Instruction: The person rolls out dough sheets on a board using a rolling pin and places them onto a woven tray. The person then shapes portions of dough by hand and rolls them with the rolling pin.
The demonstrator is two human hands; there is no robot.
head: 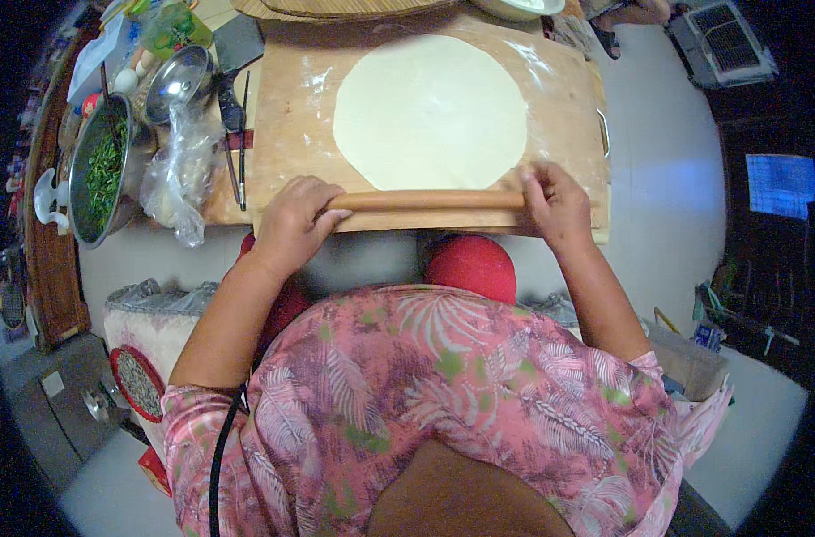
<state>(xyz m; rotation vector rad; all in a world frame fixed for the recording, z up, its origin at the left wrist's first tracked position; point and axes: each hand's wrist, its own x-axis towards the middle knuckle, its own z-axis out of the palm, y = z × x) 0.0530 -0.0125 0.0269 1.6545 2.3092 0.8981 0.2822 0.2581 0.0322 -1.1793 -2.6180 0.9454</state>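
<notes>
A large, nearly round sheet of pale dough (431, 111) lies flat on a floured wooden board (292, 111). Along its near edge runs a wooden rolling pin (427, 200), parallel to the front of the board. My left hand (296, 218) grips the pin's left end, thumb below and fingers over it. Around the right end my right hand (558, 205) is closed, with the fingers curled. Both hands cover the pin's tips. The dough's near edge meets the pin or passes under it; I cannot tell which.
Left of the board stand a metal bowl (126, 194) of chopped greens (104, 178), a clear plastic bag (182, 181), a metal lid (179, 84) and dark sticks (244, 154). Woven trays (353, 8) and a white bowl (518, 7) sit at the far edge. A person's foot (607, 40) shows beyond.
</notes>
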